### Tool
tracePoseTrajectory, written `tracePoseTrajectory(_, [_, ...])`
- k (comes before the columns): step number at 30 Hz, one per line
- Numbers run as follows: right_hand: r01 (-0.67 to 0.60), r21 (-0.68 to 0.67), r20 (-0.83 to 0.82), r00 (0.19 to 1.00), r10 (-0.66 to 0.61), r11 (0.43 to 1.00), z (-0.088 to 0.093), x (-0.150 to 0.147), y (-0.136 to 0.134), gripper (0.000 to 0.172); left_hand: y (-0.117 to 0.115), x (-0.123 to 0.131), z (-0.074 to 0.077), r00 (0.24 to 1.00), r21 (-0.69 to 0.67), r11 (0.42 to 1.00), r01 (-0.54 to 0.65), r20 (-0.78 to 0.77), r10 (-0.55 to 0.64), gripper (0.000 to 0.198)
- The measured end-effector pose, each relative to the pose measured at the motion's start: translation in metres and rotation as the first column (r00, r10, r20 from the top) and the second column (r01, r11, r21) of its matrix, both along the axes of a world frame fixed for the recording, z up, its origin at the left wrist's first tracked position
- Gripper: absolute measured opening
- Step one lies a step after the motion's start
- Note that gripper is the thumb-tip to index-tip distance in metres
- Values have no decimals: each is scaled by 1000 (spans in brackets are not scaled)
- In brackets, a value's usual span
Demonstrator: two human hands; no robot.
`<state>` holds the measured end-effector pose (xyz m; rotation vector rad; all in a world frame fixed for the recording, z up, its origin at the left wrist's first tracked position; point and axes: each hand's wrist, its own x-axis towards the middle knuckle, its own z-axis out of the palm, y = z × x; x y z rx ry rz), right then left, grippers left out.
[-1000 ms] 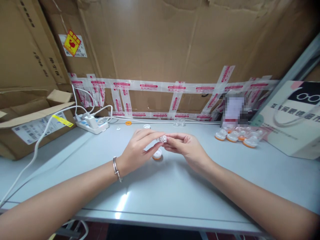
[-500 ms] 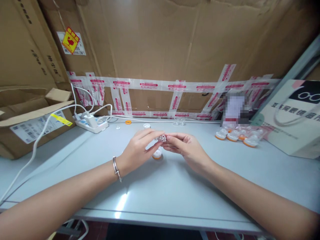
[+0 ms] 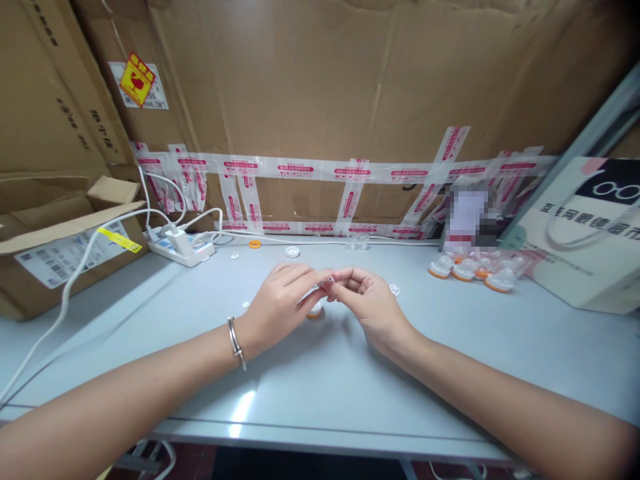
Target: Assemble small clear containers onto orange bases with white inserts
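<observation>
My left hand (image 3: 283, 300) and my right hand (image 3: 373, 300) meet above the middle of the table, fingertips pinched together. Between them is a small white plastic part (image 3: 326, 282), mostly hidden by the fingers. Just below the left fingers, a round white piece with an orange rim (image 3: 315, 311) sits on the table, partly covered. A white openwork disc (image 3: 395, 290) lies beside my right hand. To the left of my left hand is a tiny white piece (image 3: 246, 305).
Farther back lie an orange ring (image 3: 255, 244), a white ring (image 3: 293, 252), a small white piece (image 3: 235, 255) and clear parts (image 3: 357, 241). Several clear pieces with orange bases (image 3: 465, 269) stand right, near a white bag (image 3: 585, 247). A power strip (image 3: 183, 250) and open carton (image 3: 65, 240) are left.
The white part has turned between my fingers, so its openwork face no longer shows. My hands have shifted slightly, uncovering the openwork disc at right and the tiny piece at left.
</observation>
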<state>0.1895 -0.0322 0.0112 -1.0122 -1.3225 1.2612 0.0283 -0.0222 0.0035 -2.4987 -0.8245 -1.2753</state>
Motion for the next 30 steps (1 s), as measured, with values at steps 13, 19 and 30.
tracePoseTrajectory(13, [-33, 324, 683, 700, -209, 946, 32, 82, 49, 28, 12, -11, -3, 997, -97, 995, -11, 75, 18, 21])
tracePoseTrajectory(19, [-118, 112, 877, 478, -42, 987, 9, 96, 70, 30, 18, -17, -5, 997, -122, 992, -19, 71, 28, 21])
tracePoseTrajectory(30, [-12, 152, 817, 564, -118, 988, -2, 85, 71, 15, 19, -16, -4, 997, -123, 992, -13, 76, 23, 20])
